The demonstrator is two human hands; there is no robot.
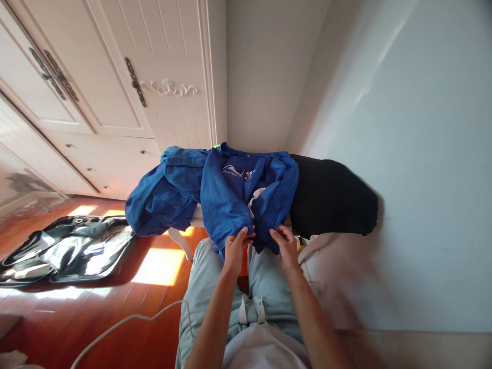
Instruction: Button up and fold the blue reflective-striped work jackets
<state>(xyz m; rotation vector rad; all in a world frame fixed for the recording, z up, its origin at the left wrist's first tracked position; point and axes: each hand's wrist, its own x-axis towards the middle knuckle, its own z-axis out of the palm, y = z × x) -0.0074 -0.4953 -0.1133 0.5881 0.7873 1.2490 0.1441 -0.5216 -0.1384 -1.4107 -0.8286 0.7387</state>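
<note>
A blue garment with a white print lies over the middle of a low piece of furniture, its near part hanging toward my knees. My left hand pinches its near edge, thumb on top. To the right, my right hand grips the same garment's lower edge between thumb and fingers. Another blue piece of clothing rests against its left side. Black cloth is draped on the right, touching the blue garment.
An open black suitcase lies on the wooden floor at the left. White cabinets stand behind, and a pale wall rises at the right. A white cable runs across the floor to my leg.
</note>
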